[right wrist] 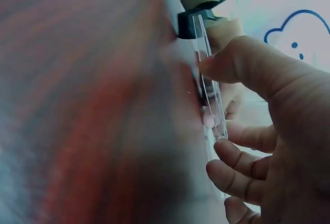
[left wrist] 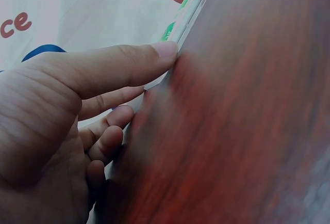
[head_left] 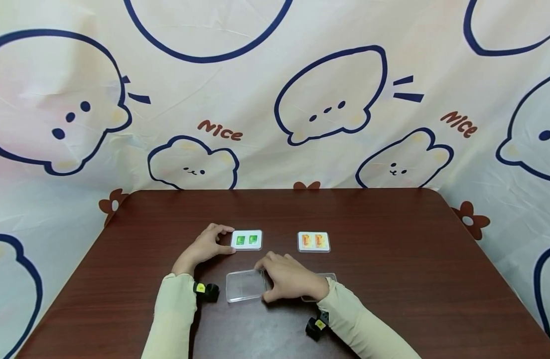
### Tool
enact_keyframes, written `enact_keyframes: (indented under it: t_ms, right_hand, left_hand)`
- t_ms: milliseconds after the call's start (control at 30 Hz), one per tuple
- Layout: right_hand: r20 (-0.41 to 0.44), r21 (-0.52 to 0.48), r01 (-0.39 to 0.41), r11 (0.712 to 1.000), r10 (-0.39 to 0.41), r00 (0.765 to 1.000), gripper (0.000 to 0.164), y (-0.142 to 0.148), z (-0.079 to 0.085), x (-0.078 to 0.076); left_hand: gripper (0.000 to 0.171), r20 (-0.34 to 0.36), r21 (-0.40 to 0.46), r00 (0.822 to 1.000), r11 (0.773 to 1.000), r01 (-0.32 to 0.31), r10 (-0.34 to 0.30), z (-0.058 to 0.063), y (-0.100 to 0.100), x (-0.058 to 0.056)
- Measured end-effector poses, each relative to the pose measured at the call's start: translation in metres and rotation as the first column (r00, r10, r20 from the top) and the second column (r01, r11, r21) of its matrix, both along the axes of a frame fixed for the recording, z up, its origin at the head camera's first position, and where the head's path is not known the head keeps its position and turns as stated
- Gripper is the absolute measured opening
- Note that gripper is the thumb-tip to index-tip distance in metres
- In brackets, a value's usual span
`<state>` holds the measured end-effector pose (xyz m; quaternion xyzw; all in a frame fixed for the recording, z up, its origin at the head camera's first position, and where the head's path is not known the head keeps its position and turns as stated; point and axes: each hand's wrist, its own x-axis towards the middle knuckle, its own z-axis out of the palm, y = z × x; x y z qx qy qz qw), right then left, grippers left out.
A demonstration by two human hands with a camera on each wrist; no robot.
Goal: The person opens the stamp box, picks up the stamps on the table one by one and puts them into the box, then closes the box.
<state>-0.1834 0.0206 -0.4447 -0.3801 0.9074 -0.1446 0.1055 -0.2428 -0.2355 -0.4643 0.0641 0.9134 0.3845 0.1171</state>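
Note:
At the middle of the table in the head view lies a white card pack with two green pictures (head_left: 246, 240). My left hand (head_left: 204, 248) pinches its left end between thumb and forefinger; the left wrist view shows the thumb (left wrist: 165, 50) against its edge. Nearer to me, my right hand (head_left: 288, 276) grips the right side of a clear plastic lid (head_left: 245, 286). Seen edge-on in the right wrist view, this lid (right wrist: 219, 113) sits between thumb and fingers, apparently lifted a little and slightly tilted.
To the right lies a similar white card pack with two orange pictures (head_left: 313, 242). A second clear plastic piece (head_left: 327, 275) is mostly hidden beneath the right wrist. The brown wooden table (head_left: 391, 239) ends at a patterned cloth backdrop (head_left: 257, 99).

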Motion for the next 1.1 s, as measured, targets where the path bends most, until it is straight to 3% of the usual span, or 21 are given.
enact_keyframes:
  t_ms: [267,667,1100]
  right_hand:
    - [0.035,-0.041,0.032,0.999,-0.030,0.999,0.054,0.005,0.011,-0.011]
    - [-0.022,-0.066,0.092,0.994,-0.093,0.995,0.062,-0.001,0.014,-0.051]
    - [0.083,-0.064,0.182,0.981,-0.176,0.981,0.061,-0.015,0.003,-0.072]
  left_hand:
    - [0.056,-0.003,-0.004,1.000,1.000,0.008,-0.008,-0.001,-0.001,0.001]
    - [0.055,-0.010,0.018,1.000,1.000,0.004,-0.004,0.000,-0.002,0.001]
    - [0.056,0.007,0.051,1.000,0.999,-0.012,0.011,-0.002,-0.003,0.000]
